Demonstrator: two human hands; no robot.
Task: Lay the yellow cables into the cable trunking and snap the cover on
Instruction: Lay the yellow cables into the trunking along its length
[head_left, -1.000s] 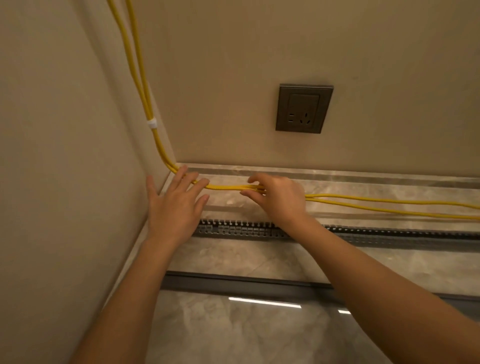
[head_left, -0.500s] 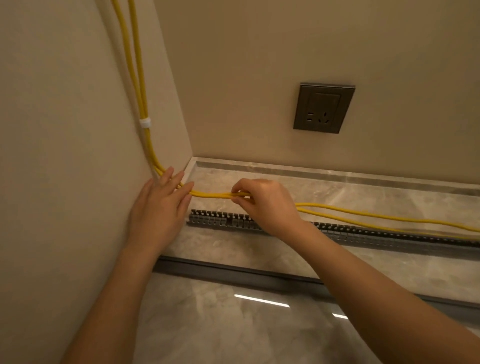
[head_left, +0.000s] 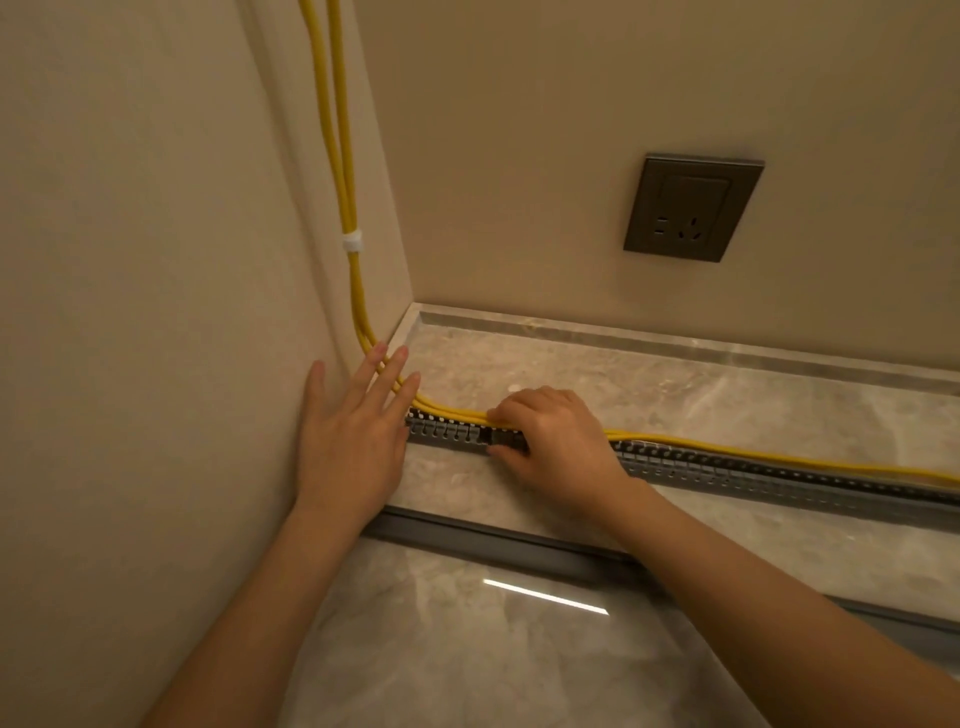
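Two yellow cables (head_left: 343, 182) reach the slotted cable trunking (head_left: 727, 470); your flat left hand (head_left: 353, 441) presses them, your right hand (head_left: 556, 441) grips them with curled fingers.

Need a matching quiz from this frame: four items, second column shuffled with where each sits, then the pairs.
1. white cable tie
2. dark grey square wall socket
3. grey slotted plastic cable trunking
4. left hand

A. along the marble ledge
B. flat on the bend of the yellow cables in the corner
C. on the back wall
D. wrapped round the yellow cables

Pairs: 1-D, 2-C, 3-A, 4-B
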